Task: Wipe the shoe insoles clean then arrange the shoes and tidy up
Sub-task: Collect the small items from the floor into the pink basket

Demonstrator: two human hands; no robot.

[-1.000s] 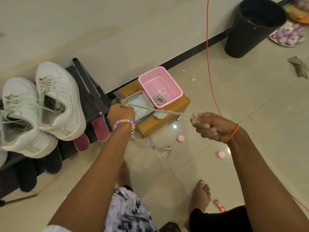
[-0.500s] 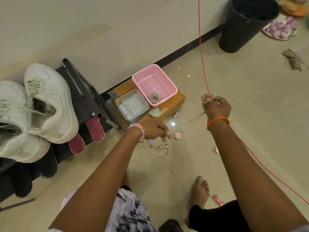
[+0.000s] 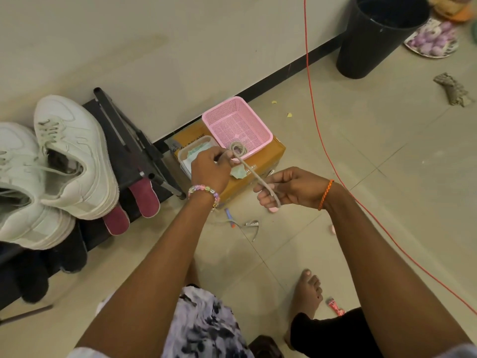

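Winding a flat beige shoelace [image 3: 254,174] between both hands over the pink plastic mesh basket [image 3: 238,125]: left hand [image 3: 210,167] pinching the coiled end at the basket rim, right hand [image 3: 289,188] gripping the loose tail. Could easily unravel if either pinch slackens, or tip the basket off the brown cardboard box [image 3: 260,166]. White chunky sneakers [image 3: 74,153] parked on the black shoe rack [image 3: 126,148], maroon insoles [image 3: 144,198] leaning just below, looking ready to slide.

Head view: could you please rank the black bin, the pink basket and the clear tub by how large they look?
1. Black bin, though farthest away
2. Pink basket
3. Clear tub, partly hidden by the left hand
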